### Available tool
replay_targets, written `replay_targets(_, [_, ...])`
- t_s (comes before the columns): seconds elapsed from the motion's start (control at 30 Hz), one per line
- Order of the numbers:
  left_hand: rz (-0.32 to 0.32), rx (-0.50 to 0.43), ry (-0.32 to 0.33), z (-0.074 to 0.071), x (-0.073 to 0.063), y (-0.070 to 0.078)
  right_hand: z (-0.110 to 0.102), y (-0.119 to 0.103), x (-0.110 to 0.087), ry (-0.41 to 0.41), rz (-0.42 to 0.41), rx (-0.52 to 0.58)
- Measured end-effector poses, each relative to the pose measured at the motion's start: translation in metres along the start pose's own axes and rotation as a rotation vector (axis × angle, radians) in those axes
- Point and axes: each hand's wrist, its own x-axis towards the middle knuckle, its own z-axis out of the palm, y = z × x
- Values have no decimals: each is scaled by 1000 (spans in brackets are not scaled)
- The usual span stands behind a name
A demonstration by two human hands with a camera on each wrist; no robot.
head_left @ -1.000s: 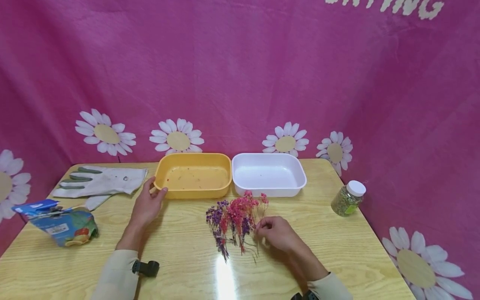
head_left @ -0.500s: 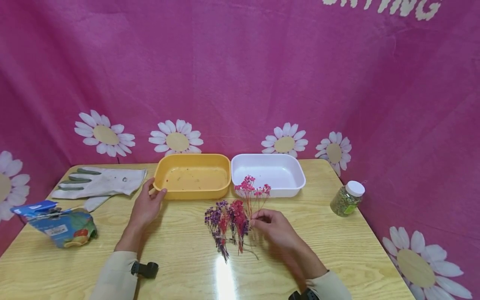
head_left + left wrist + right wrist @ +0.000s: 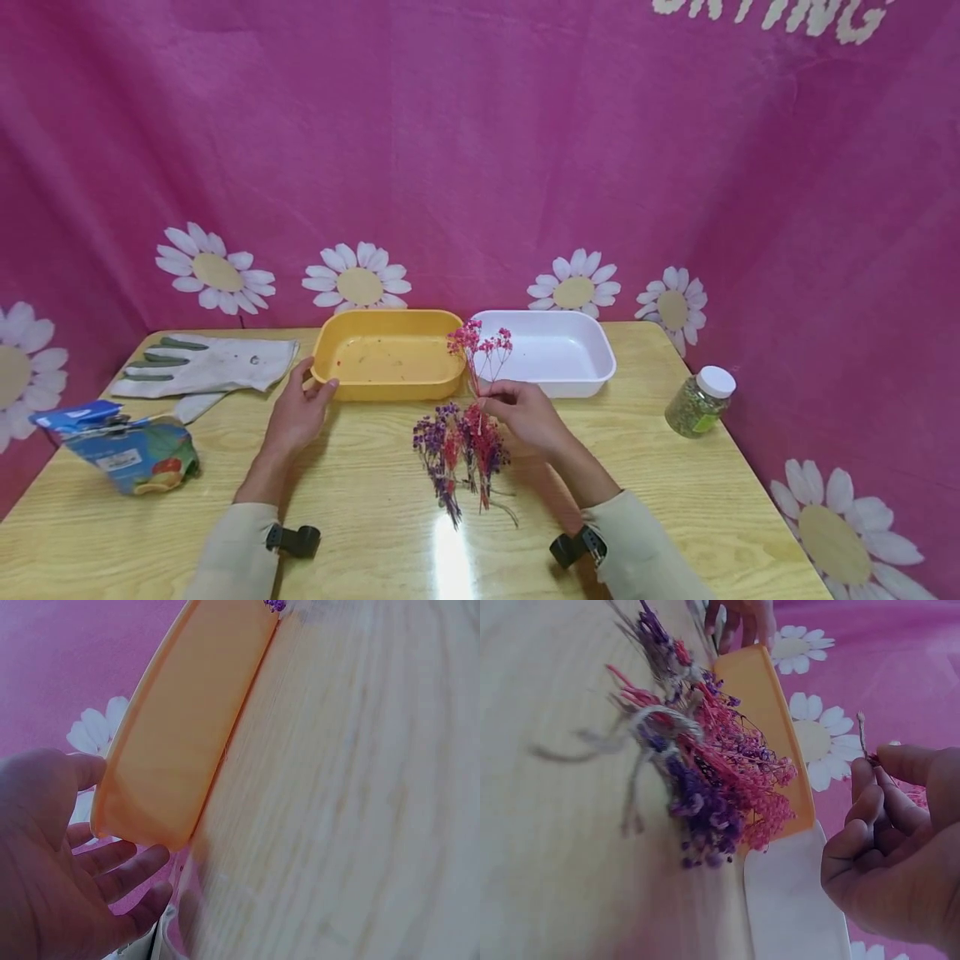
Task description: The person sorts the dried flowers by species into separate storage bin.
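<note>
Right hand (image 3: pixel 528 414) is pinching a pink sprig (image 3: pixel 467 336) by its stem, near the yellow tub's (image 3: pixel 401 389) right end; left hand (image 3: pixel 298 410) is gripping the left end. The sprig is risking shed blooms (brittleness being inferred) from brushing the tub.

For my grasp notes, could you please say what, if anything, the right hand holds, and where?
A pink dried flower sprig, pinched low on its thin stem.

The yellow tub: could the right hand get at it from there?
Probably yes. The right hand, pinching a pink dried-flower sprig, is near the right end of the yellow tub; nothing visible blocks the open top, and the left hand is at the opposite end.
</note>
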Motion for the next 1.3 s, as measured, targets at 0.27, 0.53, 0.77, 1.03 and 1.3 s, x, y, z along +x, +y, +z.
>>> replay_targets(0.27, [-5,-1,3,0,0,1,11,-17,31,-36,-9,-33])
replay_targets(0.53, [-6,-16,12,1,0,1,23,-32,60,-39,-23,-211])
replay_targets(0.77, [2,-14,11,1,0,0,33,-43,79,9,8,-310])
replay_targets(1.03, [11,-23,6,3,1,0,42,-43,89,83,28,-450])
replay_targets(1.3, [4,-21,11,2,0,0,45,-39,82,86,-32,-473])
